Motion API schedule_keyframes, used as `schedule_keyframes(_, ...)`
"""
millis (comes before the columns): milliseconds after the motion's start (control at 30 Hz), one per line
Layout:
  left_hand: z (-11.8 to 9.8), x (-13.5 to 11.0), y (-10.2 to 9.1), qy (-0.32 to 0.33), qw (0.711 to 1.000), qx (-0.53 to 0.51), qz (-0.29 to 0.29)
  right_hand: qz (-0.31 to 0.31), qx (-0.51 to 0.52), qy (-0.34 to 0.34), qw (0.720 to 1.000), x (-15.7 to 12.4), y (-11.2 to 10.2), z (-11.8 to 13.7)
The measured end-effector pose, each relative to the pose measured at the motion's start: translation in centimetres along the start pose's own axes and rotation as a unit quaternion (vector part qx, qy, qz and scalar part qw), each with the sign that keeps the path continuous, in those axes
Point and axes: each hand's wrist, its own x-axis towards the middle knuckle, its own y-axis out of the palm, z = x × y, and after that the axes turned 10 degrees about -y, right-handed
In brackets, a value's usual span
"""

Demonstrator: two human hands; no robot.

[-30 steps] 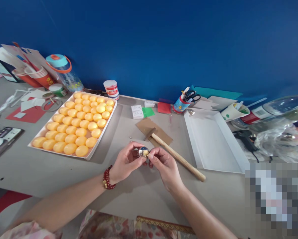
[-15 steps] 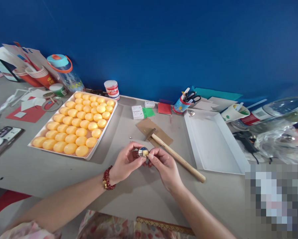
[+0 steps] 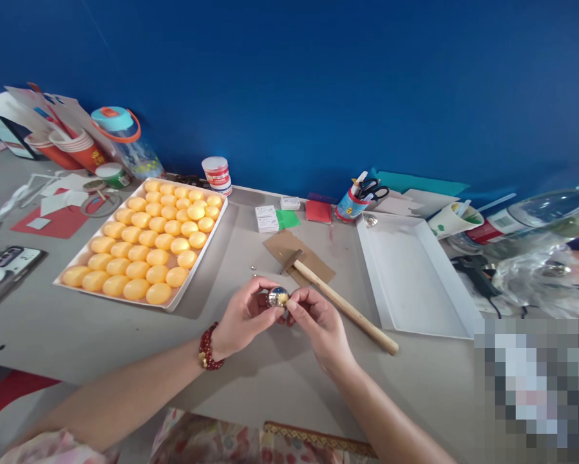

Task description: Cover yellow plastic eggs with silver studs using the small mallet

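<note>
Between my two hands is a small, shiny silver ball [image 3: 276,296] with a yellowish patch on its right side, perhaps a reflection. My left hand [image 3: 245,317] is closed around its left side, thumb below and fingers above. Thumb and forefinger of my right hand [image 3: 322,327] pinch at the ball's right edge; whether they also hold a smaller part is hidden. Just beyond the hands lies a hammer [image 3: 343,304] with a wooden handle, its head resting on a piece of brown cardboard [image 3: 282,243]. A few tiny shiny bits [image 3: 253,268] are on the table behind my left hand.
On the left stands a shallow white tray [image 3: 177,298] filled with orange-yellow balls [image 3: 136,290]. Another white tray [image 3: 415,277] on the right holds a small silver piece [image 3: 370,221]. Small white boxes [image 3: 267,220], a pen cup [image 3: 351,206] and a jar [image 3: 217,175] line the blue wall.
Both hands stay almost in place with the silver ball between them. The view shifts very slightly; nothing else has visibly moved.
</note>
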Motion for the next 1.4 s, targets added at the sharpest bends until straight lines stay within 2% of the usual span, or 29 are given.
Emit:
schedule_keyframes(300, 0.0, -0.1, -0.1, 0.024, 0.998, 0.051, -0.01, 0.004, -0.057, -0.026, 0.998, -0.3, 0.2, 0.4)
schedule_keyframes(700, 0.2, -0.5, -0.1, 0.012, 0.997, 0.076, -0.019, 0.001, -0.106, -0.067, 0.992, -0.6, 0.1, 0.1)
schedule_keyframes(900, -0.3, -0.4, 0.1, 0.01, 1.0, 0.0, 0.008, 0.018, -0.069, -0.072, 0.995, -0.6, -0.2, 0.9)
schedule_keyframes(967, -0.6, -0.3, -0.1, -0.012, 1.0, -0.022, 0.011, 0.011, -0.115, -0.102, 0.988, -0.3, -1.2, 1.4)
schedule_keyframes(1033, -0.7, -0.2, -0.4, -0.034, 0.999, -0.035, 0.008, -0.008, -0.243, -0.143, 0.959, 0.3, -2.5, 1.7)
schedule_keyframes(1067, -0.8, -0.1, -0.5, -0.043, 0.998, -0.042, 0.008, -0.005, -0.337, -0.165, 0.927, 0.7, -3.3, 1.7)
schedule_keyframes(1167, -0.8, -0.1, -0.8, -0.055, 0.996, -0.072, 0.017, 0.042, -0.588, -0.172, 0.789, 2.0, -5.3, 1.4)
schedule_keyframes(1233, -0.9, -0.1, -0.9, -0.058, 0.994, -0.09, 0.02, 0.059, -0.678, -0.148, 0.717, 2.5, -6.1, 0.8)
schedule_keyframes(1300, -0.9, -0.1, -1.0, -0.059, 0.994, -0.094, 0.018, 0.068, -0.716, -0.137, 0.681, 2.8, -6.6, 0.2)
schedule_keyframes(1400, -0.9, 0.2, -1.1, -0.055, 0.995, -0.079, 0.001, 0.067, -0.724, -0.159, 0.668, 3.0, -6.9, -0.4)
